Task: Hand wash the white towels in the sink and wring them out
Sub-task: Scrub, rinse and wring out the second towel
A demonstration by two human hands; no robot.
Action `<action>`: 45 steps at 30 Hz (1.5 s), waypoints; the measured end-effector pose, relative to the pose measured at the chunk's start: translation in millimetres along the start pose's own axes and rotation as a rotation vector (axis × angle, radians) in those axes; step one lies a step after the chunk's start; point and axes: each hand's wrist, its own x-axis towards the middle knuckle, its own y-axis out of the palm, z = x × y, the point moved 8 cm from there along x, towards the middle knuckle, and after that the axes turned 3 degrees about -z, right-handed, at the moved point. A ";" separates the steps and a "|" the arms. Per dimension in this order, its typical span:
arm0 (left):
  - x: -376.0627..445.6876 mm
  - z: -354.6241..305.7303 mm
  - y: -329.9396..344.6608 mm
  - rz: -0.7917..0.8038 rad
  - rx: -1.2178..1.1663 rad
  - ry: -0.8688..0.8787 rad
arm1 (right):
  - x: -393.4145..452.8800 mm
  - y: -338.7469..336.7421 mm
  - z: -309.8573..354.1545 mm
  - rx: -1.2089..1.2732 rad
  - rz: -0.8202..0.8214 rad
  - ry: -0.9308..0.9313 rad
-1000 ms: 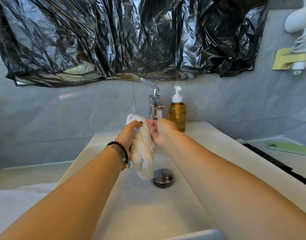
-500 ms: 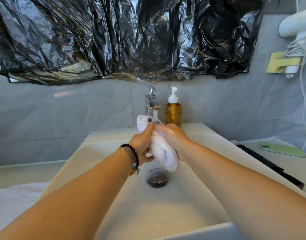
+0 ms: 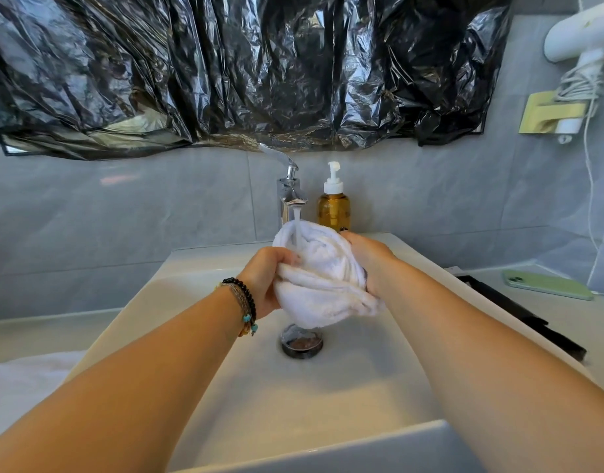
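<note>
A bunched white towel [image 3: 322, 276] hangs over the white sink [image 3: 327, 397], right under the chrome faucet [image 3: 288, 196], whose water stream falls on its top. My left hand [image 3: 266, 279], with beaded bracelets on the wrist, grips the towel's left side. My right hand [image 3: 370, 262] grips its right side, fingers hidden behind the cloth. The towel's lower end dangles just above the dark drain plug [image 3: 302, 343].
An amber soap pump bottle [image 3: 333, 206] stands right of the faucet. A green phone [image 3: 548, 285] lies on the right counter beside a black strip [image 3: 519, 315]. More white cloth [image 3: 24, 380] lies at the left. Black plastic sheeting [image 3: 246, 70] covers the wall above.
The towel has gone from a long twisted rope to a wider bunch, lifted up under the running faucet. Both hands moved up and apart on it.
</note>
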 end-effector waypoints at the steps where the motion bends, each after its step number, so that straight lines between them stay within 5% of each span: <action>1: 2.2 -0.3 -3.0 -0.006 -0.004 0.007 | -2.3 3.6 0.8 0.011 0.055 0.003; 8: 6.6 -7.4 -24.0 -0.104 0.060 0.056 | -21.6 32.1 -4.6 -0.099 0.422 0.017; 13: 0.7 -7.1 -18.4 -0.042 0.119 0.067 | -7.6 23.2 -4.8 -0.121 0.298 -0.041; 23: 4.6 -7.9 -20.0 -0.295 0.097 0.058 | -17.7 11.3 9.5 -0.054 0.022 -0.215; 28: -1.4 3.4 2.5 -0.044 -0.116 -0.125 | -45.7 48.1 33.7 -0.080 0.151 -0.400; 30: -5.5 2.9 4.2 0.026 -0.163 -0.132 | -54.6 61.0 32.8 -0.004 0.284 -0.323; 35: -0.3 -21.6 -21.2 -0.097 -0.200 0.076 | -55.7 60.0 25.6 0.232 0.396 -0.179; 41: 6.6 -17.0 -37.1 -0.099 -0.128 0.059 | -29.1 75.3 0.9 0.206 0.086 -0.001; 45: 1.5 -14.7 -24.9 -0.082 -0.137 0.064 | -19.5 109.0 3.1 0.246 0.093 0.033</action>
